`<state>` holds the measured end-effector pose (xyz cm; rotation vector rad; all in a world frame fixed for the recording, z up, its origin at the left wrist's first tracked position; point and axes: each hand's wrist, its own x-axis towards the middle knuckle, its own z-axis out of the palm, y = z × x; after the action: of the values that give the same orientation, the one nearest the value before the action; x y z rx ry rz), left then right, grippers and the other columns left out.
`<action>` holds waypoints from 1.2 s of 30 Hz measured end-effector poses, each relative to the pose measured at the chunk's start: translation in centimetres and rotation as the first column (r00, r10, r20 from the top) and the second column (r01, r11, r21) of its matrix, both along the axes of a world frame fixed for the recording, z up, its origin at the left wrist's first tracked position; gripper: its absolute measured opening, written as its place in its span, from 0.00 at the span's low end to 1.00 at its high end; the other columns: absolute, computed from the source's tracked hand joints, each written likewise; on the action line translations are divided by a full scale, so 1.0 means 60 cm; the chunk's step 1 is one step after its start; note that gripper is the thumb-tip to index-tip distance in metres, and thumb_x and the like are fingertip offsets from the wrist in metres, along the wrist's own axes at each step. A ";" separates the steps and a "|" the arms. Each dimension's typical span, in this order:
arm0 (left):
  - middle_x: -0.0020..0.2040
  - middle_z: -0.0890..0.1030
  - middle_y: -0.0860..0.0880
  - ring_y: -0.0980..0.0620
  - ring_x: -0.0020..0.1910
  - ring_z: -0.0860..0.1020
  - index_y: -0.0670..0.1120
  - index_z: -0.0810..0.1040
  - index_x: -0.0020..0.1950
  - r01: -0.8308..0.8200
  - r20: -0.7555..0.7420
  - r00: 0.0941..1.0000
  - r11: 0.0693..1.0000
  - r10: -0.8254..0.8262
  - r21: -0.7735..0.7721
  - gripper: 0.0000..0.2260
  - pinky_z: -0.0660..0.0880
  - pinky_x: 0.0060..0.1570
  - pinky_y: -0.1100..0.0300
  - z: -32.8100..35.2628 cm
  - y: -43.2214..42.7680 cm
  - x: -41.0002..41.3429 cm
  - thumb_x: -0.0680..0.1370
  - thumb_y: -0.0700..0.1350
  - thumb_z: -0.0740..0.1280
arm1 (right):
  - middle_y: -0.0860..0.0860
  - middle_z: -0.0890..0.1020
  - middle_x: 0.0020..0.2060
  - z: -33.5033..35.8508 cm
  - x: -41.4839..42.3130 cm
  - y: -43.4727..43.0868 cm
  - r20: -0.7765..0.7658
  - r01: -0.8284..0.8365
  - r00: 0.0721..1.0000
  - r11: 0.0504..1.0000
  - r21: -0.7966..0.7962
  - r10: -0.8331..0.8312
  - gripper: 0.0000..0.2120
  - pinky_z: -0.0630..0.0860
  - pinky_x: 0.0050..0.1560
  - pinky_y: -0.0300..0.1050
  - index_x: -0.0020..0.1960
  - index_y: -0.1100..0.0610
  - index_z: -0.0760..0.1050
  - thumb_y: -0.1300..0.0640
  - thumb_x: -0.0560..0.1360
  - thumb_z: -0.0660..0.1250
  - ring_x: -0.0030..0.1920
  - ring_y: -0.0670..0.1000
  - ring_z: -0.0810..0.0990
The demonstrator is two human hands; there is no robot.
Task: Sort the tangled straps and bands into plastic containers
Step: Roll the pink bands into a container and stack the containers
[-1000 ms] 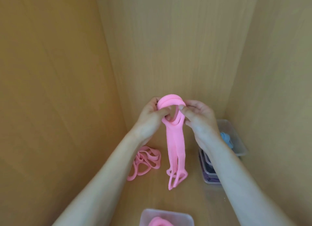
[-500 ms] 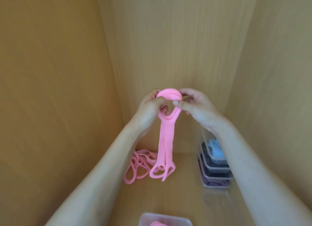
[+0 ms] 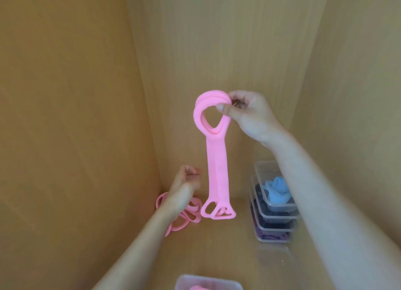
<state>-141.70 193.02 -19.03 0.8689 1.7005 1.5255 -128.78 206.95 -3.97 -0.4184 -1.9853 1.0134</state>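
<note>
Above the desk (image 3: 217, 248), R hand (image 3: 249, 116) pinches top loop of the strap (image 3: 217, 170), which hangs free beside the pile (image 3: 188, 216). L hand (image 3: 187, 178): fingers curled, empty. Best: L catches the tail, folds it, then drops it into the pink tub (image 3: 208, 278).

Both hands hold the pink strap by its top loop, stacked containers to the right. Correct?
Head view: only the right hand pinches the pink strap by its top loop; the left hand is lower, off it. The stacked containers are to the right.
</note>
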 end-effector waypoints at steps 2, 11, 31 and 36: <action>0.60 0.80 0.44 0.38 0.45 0.81 0.46 0.72 0.52 0.047 0.000 0.999 0.998 -0.047 -0.043 0.08 0.73 0.46 0.46 -0.023 -0.003 0.011 0.74 0.40 0.65 | 0.48 0.81 0.38 0.013 0.002 0.002 -0.016 0.013 1.000 1.000 0.011 -0.013 0.03 0.72 0.43 0.44 0.40 0.41 0.84 0.49 0.71 0.73 0.36 0.45 0.72; 0.51 0.83 0.48 0.37 0.39 0.82 0.52 0.76 0.53 0.072 -0.226 0.970 0.992 -0.094 -0.102 0.09 0.78 0.31 0.38 -0.043 0.013 0.023 0.75 0.44 0.71 | 0.40 0.81 0.33 0.064 -0.001 0.003 -0.131 0.093 0.987 0.996 0.014 -0.090 0.04 0.74 0.44 0.39 0.41 0.47 0.83 0.56 0.73 0.73 0.37 0.43 0.76; 0.40 0.83 0.57 0.62 0.35 0.80 0.45 0.82 0.35 0.237 -0.060 0.970 0.971 -0.238 -0.012 0.22 0.73 0.32 0.72 -0.044 0.021 0.038 0.75 0.24 0.57 | 0.40 0.81 0.29 0.101 0.016 0.009 -0.221 0.126 0.965 0.988 -0.084 -0.142 0.06 0.71 0.39 0.35 0.43 0.51 0.82 0.60 0.77 0.73 0.30 0.37 0.76; 0.45 0.81 0.37 0.62 0.23 0.76 0.46 0.84 0.34 0.214 -0.060 0.975 0.976 -0.212 0.030 0.23 0.69 0.24 0.71 -0.033 0.024 0.034 0.75 0.25 0.58 | 0.40 0.82 0.29 0.107 0.021 0.007 -0.235 0.112 0.963 0.990 -0.086 -0.129 0.04 0.72 0.37 0.32 0.45 0.52 0.83 0.60 0.77 0.73 0.30 0.37 0.76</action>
<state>-139.64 194.44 -21.01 1.0863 1.5664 1.4025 -127.50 207.36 2.44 -0.4290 -1.6908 1.0110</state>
